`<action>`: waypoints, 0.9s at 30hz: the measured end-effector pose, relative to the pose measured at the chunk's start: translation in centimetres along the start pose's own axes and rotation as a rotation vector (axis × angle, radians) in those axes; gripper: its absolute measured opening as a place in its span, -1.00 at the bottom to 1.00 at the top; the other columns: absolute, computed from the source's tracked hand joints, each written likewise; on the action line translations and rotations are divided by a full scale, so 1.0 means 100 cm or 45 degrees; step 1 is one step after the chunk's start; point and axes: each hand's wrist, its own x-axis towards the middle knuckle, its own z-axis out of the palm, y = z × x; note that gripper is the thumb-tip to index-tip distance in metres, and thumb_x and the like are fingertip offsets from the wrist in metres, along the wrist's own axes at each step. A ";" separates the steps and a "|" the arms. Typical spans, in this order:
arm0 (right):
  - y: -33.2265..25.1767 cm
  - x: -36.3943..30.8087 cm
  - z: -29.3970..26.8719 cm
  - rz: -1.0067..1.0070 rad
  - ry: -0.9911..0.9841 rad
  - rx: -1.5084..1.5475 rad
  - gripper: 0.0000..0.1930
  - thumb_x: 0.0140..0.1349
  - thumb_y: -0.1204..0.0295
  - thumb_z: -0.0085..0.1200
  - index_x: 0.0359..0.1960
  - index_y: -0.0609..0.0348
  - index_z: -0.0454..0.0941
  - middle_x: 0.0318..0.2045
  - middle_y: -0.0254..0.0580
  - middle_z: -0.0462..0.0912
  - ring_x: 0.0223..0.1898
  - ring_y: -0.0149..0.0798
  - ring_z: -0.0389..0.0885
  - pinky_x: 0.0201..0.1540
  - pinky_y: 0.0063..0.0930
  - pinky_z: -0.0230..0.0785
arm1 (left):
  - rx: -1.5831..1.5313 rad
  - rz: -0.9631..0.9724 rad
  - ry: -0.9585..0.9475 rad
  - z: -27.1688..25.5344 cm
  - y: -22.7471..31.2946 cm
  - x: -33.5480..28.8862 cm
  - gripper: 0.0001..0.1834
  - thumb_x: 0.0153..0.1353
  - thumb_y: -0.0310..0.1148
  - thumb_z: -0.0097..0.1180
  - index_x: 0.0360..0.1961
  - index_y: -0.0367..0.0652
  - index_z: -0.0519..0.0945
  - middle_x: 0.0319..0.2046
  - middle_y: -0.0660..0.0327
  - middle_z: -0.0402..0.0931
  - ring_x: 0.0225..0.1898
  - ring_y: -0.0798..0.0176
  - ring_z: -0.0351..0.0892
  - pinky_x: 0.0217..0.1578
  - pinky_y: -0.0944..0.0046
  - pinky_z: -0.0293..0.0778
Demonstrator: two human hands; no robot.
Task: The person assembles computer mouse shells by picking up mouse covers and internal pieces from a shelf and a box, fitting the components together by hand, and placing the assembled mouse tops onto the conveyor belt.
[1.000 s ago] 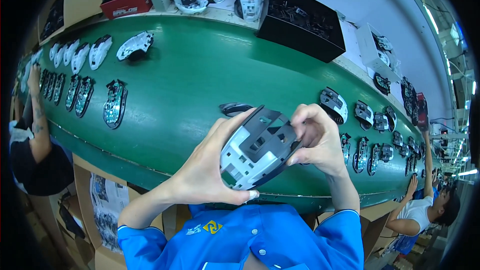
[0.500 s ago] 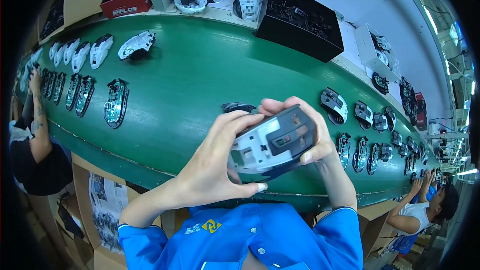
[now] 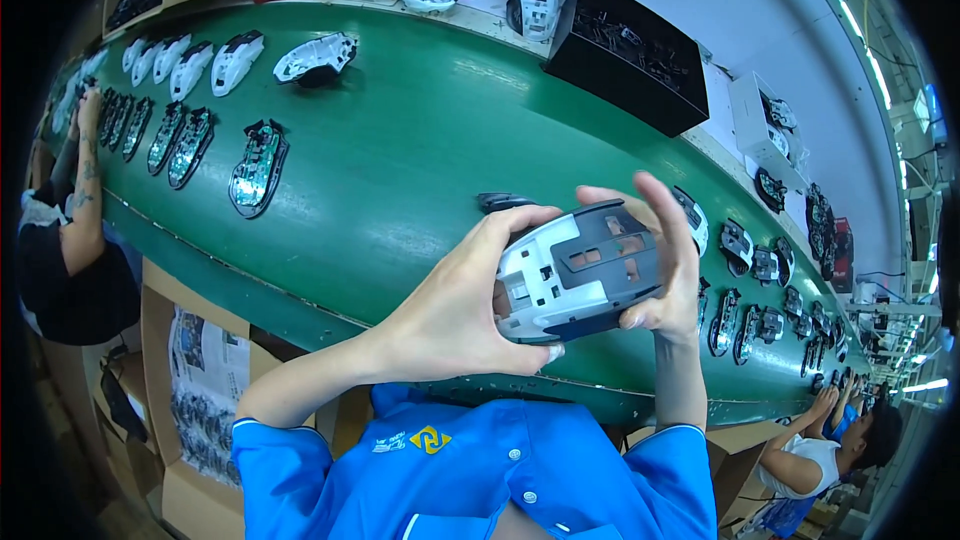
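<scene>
A computer mouse shell, white at one end and dark grey with cut-outs at the other, is held between my two hands above the bench. My left hand wraps the white end, its thumb along the near edge and fingers over the far edge. Around the grey end curls my right hand, its thumb at the near corner and one finger raised off the shell. Behind the held shell, a dark mouse part lies on the green bench, partly hidden by my left fingers.
White mouse shells and bases with green circuit boards line the bench's left. More shells and bases stand right. A black box of small dark parts sits on the back ledge. Co-workers are at left and right.
The mouse shell has moved slightly right and turned its outer face more toward me. One right finger has lifted away from it. The whole view has shifted.
</scene>
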 end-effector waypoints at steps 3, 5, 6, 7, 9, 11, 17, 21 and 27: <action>-0.011 0.002 -0.008 -0.119 -0.244 -0.191 -0.27 -0.25 0.40 0.45 0.08 0.15 0.45 0.18 0.26 0.30 0.19 0.02 0.34 0.18 -0.14 0.24 | -0.144 -0.022 -0.030 0.000 -0.003 -0.001 -0.02 -0.19 -0.46 0.35 0.26 -0.23 0.04 0.09 -0.04 0.22 -0.02 0.14 0.45 -0.20 0.22 0.54; -0.016 0.002 -0.001 -0.183 -0.170 -0.267 -0.53 -0.23 0.41 0.43 -0.17 0.15 0.62 0.19 0.24 0.28 0.21 0.05 0.30 0.18 -0.10 0.22 | -0.252 -0.130 -0.082 -0.006 0.003 -0.001 -0.01 -0.18 -0.49 0.33 0.27 -0.21 0.00 0.08 -0.03 0.22 -0.13 0.20 0.50 -0.36 0.31 0.53; -0.018 0.001 -0.002 -0.204 -0.141 -0.338 -0.63 -0.26 0.43 0.43 -0.31 0.12 0.66 0.18 0.22 0.29 0.21 0.06 0.30 0.18 -0.09 0.23 | -0.359 -0.238 -0.132 -0.009 0.007 -0.001 0.00 -0.17 -0.52 0.31 0.29 -0.20 -0.03 0.08 -0.02 0.23 -0.24 0.26 0.54 -0.53 0.40 0.53; -0.019 0.001 -0.001 -0.226 -0.113 -0.408 -0.74 -0.29 0.44 0.44 -0.46 0.09 0.69 0.17 0.19 0.30 0.21 0.07 0.31 0.17 -0.07 0.25 | -0.361 -0.240 -0.129 -0.009 0.009 -0.002 0.00 -0.17 -0.52 0.31 0.29 -0.20 -0.03 0.08 -0.02 0.23 -0.24 0.26 0.54 -0.53 0.40 0.53; -0.023 -0.003 0.004 -0.224 -0.074 -0.401 -0.73 -0.31 0.47 0.44 -0.47 0.07 0.69 0.14 0.16 0.34 0.20 0.06 0.31 0.15 -0.08 0.28 | -0.519 -0.306 -0.162 -0.009 0.014 -0.001 0.02 -0.15 -0.57 0.28 0.30 -0.18 -0.09 0.05 -0.02 0.25 -0.39 0.32 0.55 -0.72 0.48 0.41; -0.025 -0.004 0.007 -0.311 -0.040 -0.410 -0.73 -0.36 0.54 0.44 -0.50 0.08 0.69 0.04 0.07 0.42 0.16 0.00 0.35 0.09 -0.10 0.35 | -0.540 -0.355 -0.147 -0.012 0.017 -0.001 0.02 -0.15 -0.58 0.27 0.31 -0.18 -0.10 0.03 -0.02 0.26 -0.37 0.31 0.54 -0.68 0.45 0.46; -0.024 -0.004 0.007 -0.275 -0.011 -0.515 -0.73 -0.33 0.54 0.43 -0.48 0.14 0.69 0.02 0.00 0.43 0.09 -0.07 0.41 0.09 -0.14 0.35 | -0.262 -0.130 -0.037 -0.011 -0.002 -0.005 0.02 -0.19 -0.53 0.33 0.28 -0.21 -0.03 0.04 0.01 0.24 -0.13 0.20 0.48 -0.44 0.34 0.53; -0.031 -0.005 0.014 -0.241 0.025 -0.573 -0.75 -0.29 0.54 0.43 -0.47 0.14 0.69 -0.05 -0.06 0.44 0.04 -0.12 0.43 0.09 -0.16 0.36 | -0.021 0.091 0.049 -0.011 -0.005 -0.006 -0.02 -0.22 -0.45 0.39 0.25 -0.23 0.08 0.08 0.02 0.22 0.11 0.10 0.31 -0.07 0.22 0.44; -0.028 -0.004 0.015 -0.278 0.055 -0.534 -0.70 -0.32 0.53 0.46 -0.45 0.18 0.65 -0.11 -0.12 0.45 0.00 -0.16 0.43 0.07 -0.19 0.38 | 0.029 -0.025 0.096 -0.013 0.008 -0.007 -0.04 -0.23 -0.43 0.40 0.23 -0.23 0.11 0.08 0.01 0.23 0.14 0.05 0.31 0.03 0.17 0.38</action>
